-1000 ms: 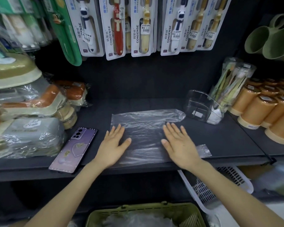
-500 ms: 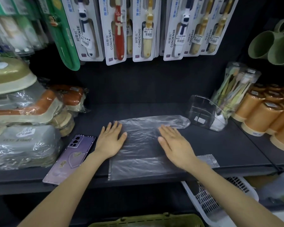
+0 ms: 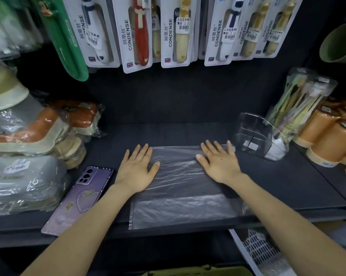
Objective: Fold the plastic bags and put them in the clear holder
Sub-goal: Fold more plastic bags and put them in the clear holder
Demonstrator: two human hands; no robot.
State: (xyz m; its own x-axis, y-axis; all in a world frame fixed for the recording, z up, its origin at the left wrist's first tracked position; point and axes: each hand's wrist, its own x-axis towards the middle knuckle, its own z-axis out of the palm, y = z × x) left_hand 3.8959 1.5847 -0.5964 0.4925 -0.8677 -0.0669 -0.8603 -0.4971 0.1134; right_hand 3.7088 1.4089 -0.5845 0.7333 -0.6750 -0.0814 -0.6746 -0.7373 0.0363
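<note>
The plastic bag (image 3: pixel 180 182) lies spread flat on the dark shelf (image 3: pixel 287 186), its near edge at the lip. My left grip (image 3: pixel 137 168) and right grip (image 3: pixel 220 162) both rest open on its far half, fingers straight, so I judge I am smoothing it for the first fold. Next I must pinch one edge and lay it over squarely. The clear holder (image 3: pixel 254 136) stands just beyond my right fingertips, and a purple phone (image 3: pixel 82 198) crowds my left wrist.
</note>
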